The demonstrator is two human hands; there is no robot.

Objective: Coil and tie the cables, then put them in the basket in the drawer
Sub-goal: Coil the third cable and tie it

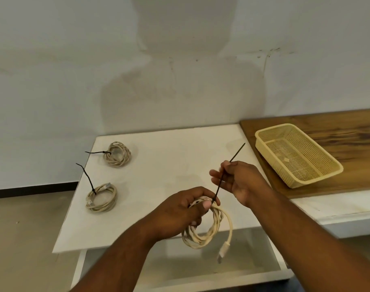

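Nearest me, below the front edge of the white rectangular tabletop (169, 161), the open white drawer (201, 272) showed a bare floor, partly cut off by my forearms. Over that same front edge my left hand (179, 209) gripped the cream coiled cable (209, 232), thumb pressed on top of the loops, its white USB plug (223, 249) dangling. Above the tabletop's front right part, my right hand (241, 182) pinched the thin black plastic zip tie (218, 189) by its tail.

I judged the job was cinching: pull the tail straight along its own line, keep the thumb pinning the loops, and stop when snug. The tie's head sat behind my thumb, so I could not tell whether it had locked.

On the tabletop's left side lay a nearer tied cream bundle (101, 199) and a farther tied bundle (117, 153). Past its right edge, the pale yellow perforated plastic basket (293, 159) stood on a brown wooden board (348, 133), not in the drawer.
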